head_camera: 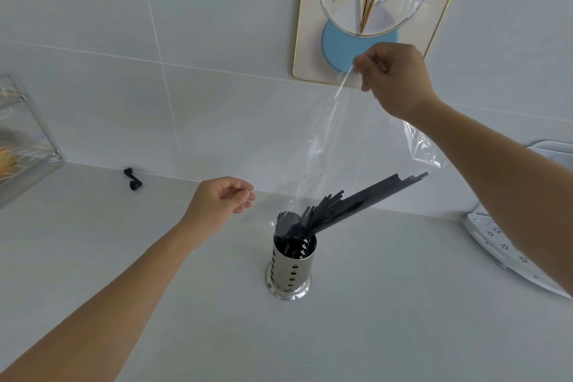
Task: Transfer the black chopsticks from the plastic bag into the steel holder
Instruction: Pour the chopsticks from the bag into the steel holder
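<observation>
Right hand (395,79) pinches the bag (335,146) top, held high against the far wall. Left hand (221,200) loosely curled left of the holder (291,267), fingertips together, maybe on the clear film; cannot tell. Chopsticks (347,208) stand in the holder mid-counter, leaning right, tops fanned; lower ends hidden inside. Bag's edges are hard to trace; tray (508,251) at right is cut off.

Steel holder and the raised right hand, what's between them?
In the head view, the clear plastic bag stretches from the right hand down over the black chopsticks leaning in the perforated steel holder.
</observation>
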